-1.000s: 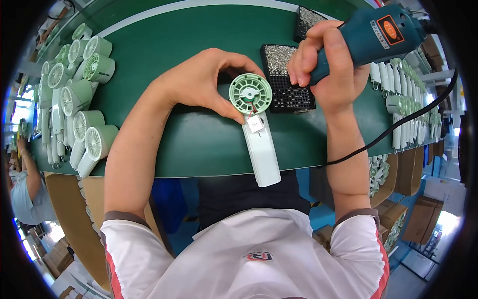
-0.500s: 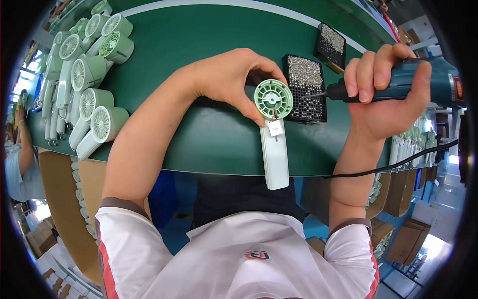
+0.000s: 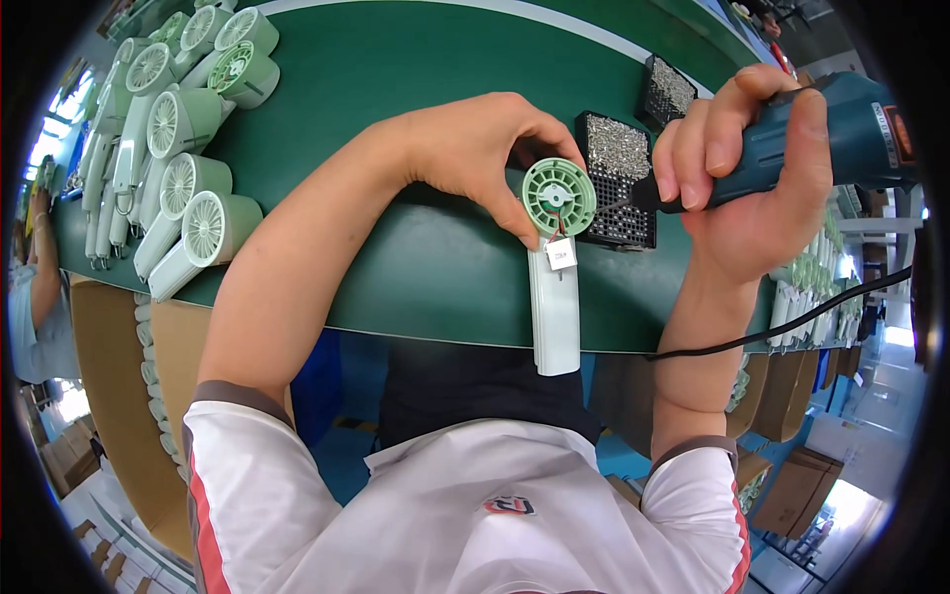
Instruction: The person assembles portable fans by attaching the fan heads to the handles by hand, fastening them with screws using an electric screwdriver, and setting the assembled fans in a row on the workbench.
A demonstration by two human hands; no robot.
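My left hand (image 3: 473, 148) curls its thumb and fingers around the round green head of a handheld fan (image 3: 557, 309). The fan's open face is turned up, with a hub, thin wires and a small white connector showing; its pale handle points toward me, past the table edge. In my right hand (image 3: 747, 203) is a blue-green electric screwdriver (image 3: 841, 134), held level with its bit pointing left. The bit's tip is close to the right rim of the fan head, over the screw tray; I cannot tell if it touches. The black screw tray (image 3: 621, 213) holds many small silver screws.
A second black screw tray (image 3: 669, 91) lies behind the first. Many pale green fans (image 3: 188, 124) are piled at the left of the green table (image 3: 396, 59). A black cord (image 3: 782, 330) crosses at the right. A cardboard box (image 3: 119, 396) stands at lower left; another person's arm (image 3: 42, 267) shows beyond.
The screwdriver has moved left, bringing its bit from over the screw tray closer to the fan head. My left hand keeps its hold on the fan. The whole view has shifted slightly.
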